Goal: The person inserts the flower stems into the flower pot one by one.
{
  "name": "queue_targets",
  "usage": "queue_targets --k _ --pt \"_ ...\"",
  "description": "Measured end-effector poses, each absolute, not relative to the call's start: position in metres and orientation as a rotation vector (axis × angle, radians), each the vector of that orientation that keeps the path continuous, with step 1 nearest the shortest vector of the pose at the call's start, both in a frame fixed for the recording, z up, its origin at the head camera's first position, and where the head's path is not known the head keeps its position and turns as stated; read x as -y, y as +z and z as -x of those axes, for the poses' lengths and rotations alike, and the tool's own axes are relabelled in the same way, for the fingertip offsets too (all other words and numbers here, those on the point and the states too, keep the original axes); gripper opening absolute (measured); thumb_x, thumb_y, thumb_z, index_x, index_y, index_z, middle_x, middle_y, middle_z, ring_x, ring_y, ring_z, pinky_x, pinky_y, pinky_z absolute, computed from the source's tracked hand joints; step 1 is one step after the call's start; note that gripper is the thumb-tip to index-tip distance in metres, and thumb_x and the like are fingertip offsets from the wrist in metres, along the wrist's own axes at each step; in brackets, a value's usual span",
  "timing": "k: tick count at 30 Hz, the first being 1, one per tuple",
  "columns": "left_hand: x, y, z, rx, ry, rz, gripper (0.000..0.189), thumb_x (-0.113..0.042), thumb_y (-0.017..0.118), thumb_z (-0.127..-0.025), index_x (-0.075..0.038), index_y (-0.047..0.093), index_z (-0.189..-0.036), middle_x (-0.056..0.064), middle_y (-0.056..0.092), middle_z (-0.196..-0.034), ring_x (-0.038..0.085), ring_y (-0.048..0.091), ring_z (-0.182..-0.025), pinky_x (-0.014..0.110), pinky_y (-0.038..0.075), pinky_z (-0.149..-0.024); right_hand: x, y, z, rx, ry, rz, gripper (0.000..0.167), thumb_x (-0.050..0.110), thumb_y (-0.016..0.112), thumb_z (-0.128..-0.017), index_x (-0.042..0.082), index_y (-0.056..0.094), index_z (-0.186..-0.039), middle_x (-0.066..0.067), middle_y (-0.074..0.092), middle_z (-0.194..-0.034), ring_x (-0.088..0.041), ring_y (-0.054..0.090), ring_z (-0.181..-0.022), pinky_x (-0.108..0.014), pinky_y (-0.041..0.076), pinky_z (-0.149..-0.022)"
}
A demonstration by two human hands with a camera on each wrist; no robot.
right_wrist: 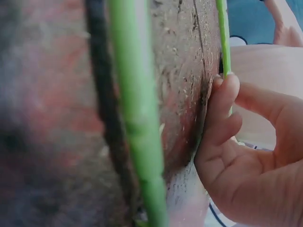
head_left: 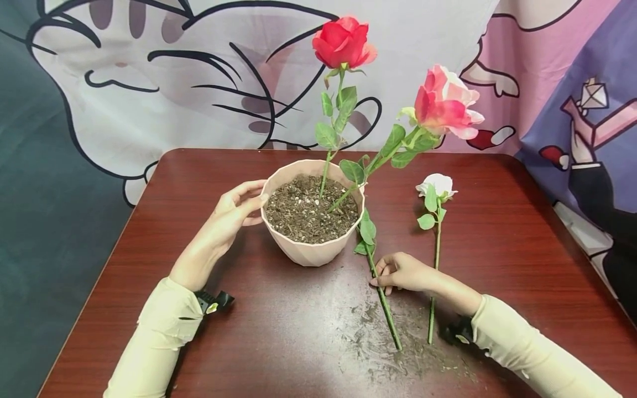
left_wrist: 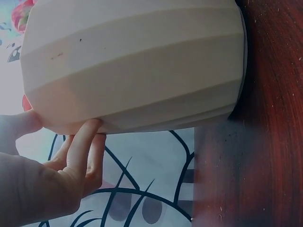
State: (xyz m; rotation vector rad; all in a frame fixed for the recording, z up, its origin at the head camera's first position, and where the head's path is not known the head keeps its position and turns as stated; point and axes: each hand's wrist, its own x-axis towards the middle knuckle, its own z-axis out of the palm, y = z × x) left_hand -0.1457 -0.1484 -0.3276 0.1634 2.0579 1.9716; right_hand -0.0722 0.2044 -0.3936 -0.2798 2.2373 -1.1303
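Observation:
A pale pink faceted flower pot (head_left: 311,254) filled with dark soil (head_left: 308,215) stands on the table. My left hand (head_left: 219,224) grips its left rim, thumb at the edge and fingers against the outer wall, as the left wrist view also shows. A red rose (head_left: 343,44) stands upright in the soil, and a pink and white rose (head_left: 445,105) leans right from it. My right hand (head_left: 405,272) pinches the green stem (head_left: 384,304) of another flower beside the pot; its bloom is hidden behind the pot. In the right wrist view, thumb and fingertips meet on that stem (right_wrist: 224,38).
A white rose (head_left: 437,188) lies on the table right of the pot, its stem passing under my right forearm. Crumbs of soil (head_left: 413,342) are scattered on the reddish-brown table (head_left: 278,342) near the front. A cartoon-printed cloth (head_left: 209,121) hangs behind.

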Motion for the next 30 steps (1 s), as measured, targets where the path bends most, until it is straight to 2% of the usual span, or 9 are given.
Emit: queue_targets --k 6,14,19,25,30 --pt "0.148 -0.327 0.145 -2.056 1.975 -0.166 0.045 -0.021 0.056 -0.094 -0.006 0.044 -0.135 0.007 0.049 -0.125 0.008 0.056 -0.097 0.027 0.05 -0.078 -0.214 -0.389 0.071 -2.127 -1.266 0.272 0.022 0.013 0.066 -0.085 -0.005 0.056 -0.094 -0.003 0.061 -0.067 -0.014 0.061 -0.059 -0.025 0.048 -0.056" --pt "0.148 -0.327 0.145 -2.046 1.977 -0.155 0.046 -0.018 0.054 -0.094 -0.003 0.042 -0.136 0.012 0.048 -0.127 0.006 0.056 -0.094 0.026 0.051 -0.076 -0.24 -0.371 0.062 -2.127 -1.446 0.29 0.023 0.013 0.062 -0.089 -0.005 0.049 -0.095 -0.003 0.063 -0.07 -0.018 0.062 -0.064 -0.029 0.049 -0.059" --pt "0.15 -0.327 0.145 -2.051 1.981 -0.136 0.044 -0.019 0.055 -0.094 -0.007 0.044 -0.135 0.006 0.049 -0.125 0.008 0.055 -0.097 0.026 0.051 -0.076 -0.249 -0.357 0.051 -2.259 -1.564 0.26 0.02 0.011 0.062 -0.09 -0.005 0.049 -0.094 -0.003 0.065 -0.069 -0.021 0.064 -0.064 -0.033 0.052 -0.059" --pt "0.148 -0.326 0.145 -2.031 1.99 -0.15 0.046 -0.02 0.055 -0.093 -0.006 0.044 -0.135 0.008 0.048 -0.128 0.009 0.054 -0.099 0.027 0.05 -0.078 -0.245 -0.341 0.038 -2.471 -1.659 0.328 0.011 0.0 0.057 -0.091 -0.005 0.048 -0.093 -0.004 0.067 -0.071 -0.018 0.066 -0.064 -0.031 0.053 -0.058" --pt "0.148 -0.326 0.145 -2.02 1.994 -0.141 0.046 -0.019 0.054 -0.094 -0.004 0.042 -0.136 0.011 0.047 -0.13 0.008 0.054 -0.098 0.027 0.05 -0.079 -0.239 -0.326 0.029 -2.677 -1.653 0.41 0.012 -0.004 0.057 -0.089 -0.002 0.049 -0.097 -0.002 0.068 -0.072 -0.014 0.067 -0.064 -0.027 0.053 -0.058"
